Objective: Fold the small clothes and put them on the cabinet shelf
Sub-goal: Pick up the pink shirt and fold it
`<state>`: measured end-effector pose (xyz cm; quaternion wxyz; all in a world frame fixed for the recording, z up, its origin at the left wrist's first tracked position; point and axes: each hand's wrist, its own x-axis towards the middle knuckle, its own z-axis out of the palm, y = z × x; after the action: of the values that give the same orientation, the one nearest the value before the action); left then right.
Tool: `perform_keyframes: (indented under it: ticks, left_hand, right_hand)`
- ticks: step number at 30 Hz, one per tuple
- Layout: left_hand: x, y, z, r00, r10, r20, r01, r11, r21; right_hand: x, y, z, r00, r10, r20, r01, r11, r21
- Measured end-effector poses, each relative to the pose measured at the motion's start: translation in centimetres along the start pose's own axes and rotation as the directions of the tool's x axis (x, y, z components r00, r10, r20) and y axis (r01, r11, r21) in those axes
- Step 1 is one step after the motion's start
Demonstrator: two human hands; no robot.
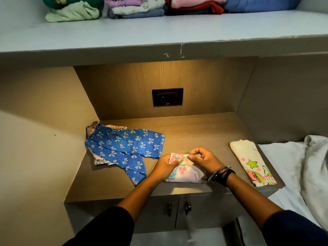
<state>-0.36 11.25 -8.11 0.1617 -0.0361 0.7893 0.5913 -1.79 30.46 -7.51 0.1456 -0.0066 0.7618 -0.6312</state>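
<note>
Both arms come in from the near edge and reach forward, and they draw together toward the middle. The upper arms are in dark sleeves and the forearms are bare. The left hand (164, 166) is palm down, with the thumb pointing to the right and the fingers curled under. The right hand (204, 159) is a little farther and to the right, its fingers bent and its thumb meeting the left thumb. Both hands pinch closed on the small floral garment (184, 173) between them. The right wrist wears dark bands and a thin bracelet (221, 173).
</note>
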Motion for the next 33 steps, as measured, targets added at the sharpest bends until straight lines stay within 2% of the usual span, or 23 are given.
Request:
perform_keyframes:
  ticks: [1, 3, 6, 8, 11, 13, 15, 17, 19, 21, 23, 26, 27, 30, 33]
  left_hand:
    - [0.5, 0.0, 0.1, 0.999, -0.008, -0.032, 0.008, 1.000, -0.008]
    - [1.4, -0.4, 0.3, 0.993, -0.037, -0.111, 0.040, 0.999, 0.023]
    - [2.0, -0.9, 1.0, 0.965, -0.063, -0.254, 0.121, 0.968, 0.219]
    - [1.5, -0.3, 1.5, 0.929, -0.020, -0.369, 0.168, 0.912, 0.373]
    - [-0.1, 0.8, 2.6, 0.870, 0.049, -0.491, 0.219, 0.854, 0.471]
    - [-1.7, 1.5, 3.2, 0.830, -0.013, -0.558, 0.262, 0.892, 0.368]
    - [-3.2, 2.1, 3.6, 0.776, -0.241, -0.583, 0.387, 0.912, 0.139]
    - [-3.7, 2.3, 3.7, 0.676, -0.492, -0.549, 0.522, 0.845, -0.114]
    - [-3.1, 2.4, 3.4, 0.583, -0.666, -0.465, 0.519, 0.746, -0.417]
    - [-2.3, 2.2, 3.2, 0.598, -0.702, -0.387, 0.464, 0.697, -0.547]
    - [-1.8, 2.0, 3.5, 0.620, -0.711, -0.333, 0.465, 0.674, -0.574]
    - [-2.0, 1.8, 4.7, 0.737, -0.672, -0.074, 0.496, 0.612, -0.616]
    - [-2.3, 1.8, 5.0, 0.759, -0.650, -0.034, 0.503, 0.619, -0.603]
    - [-2.5, 2.3, 5.6, 0.832, -0.553, -0.048, 0.449, 0.721, -0.528]
    - [-2.4, 3.3, 6.4, 0.886, -0.463, 0.028, 0.409, 0.750, -0.519]
  right_hand:
    - [0.2, 0.1, 0.0, 1.000, 0.021, 0.017, -0.020, 1.000, -0.010]
    - [0.7, 0.6, -0.2, 0.999, 0.034, 0.007, -0.032, 0.987, -0.160]
    - [1.5, 1.7, 0.2, 0.993, 0.029, -0.114, -0.070, 0.925, -0.373]
    - [1.8, 2.1, 0.7, 0.986, 0.024, -0.163, -0.099, 0.876, -0.473]
    - [1.8, 1.7, 0.9, 0.985, 0.009, -0.171, -0.131, 0.682, -0.719]
    - [2.0, 0.9, 0.8, 0.994, -0.009, -0.106, -0.084, 0.548, -0.832]
    - [2.4, 0.0, 0.9, 1.000, 0.016, -0.003, -0.011, 0.515, -0.857]
    - [3.0, -0.5, 1.1, 0.993, 0.090, 0.076, 0.020, 0.509, -0.861]
    - [3.2, -0.7, 1.0, 0.978, 0.187, 0.095, -0.025, 0.556, -0.831]
    - [2.8, -0.8, 1.0, 0.966, 0.250, 0.071, -0.108, 0.632, -0.767]
    - [2.3, -0.7, 0.9, 0.953, 0.304, 0.020, -0.201, 0.676, -0.709]
    - [1.2, -0.2, 0.8, 0.927, 0.370, -0.060, -0.332, 0.734, -0.592]
    - [0.9, 0.0, 0.7, 0.918, 0.387, -0.085, -0.366, 0.745, -0.557]
    - [-0.6, 0.6, 0.4, 0.900, 0.405, -0.161, -0.433, 0.791, -0.433]
    - [-2.5, 1.0, -0.4, 0.903, 0.389, -0.181, -0.417, 0.894, -0.161]
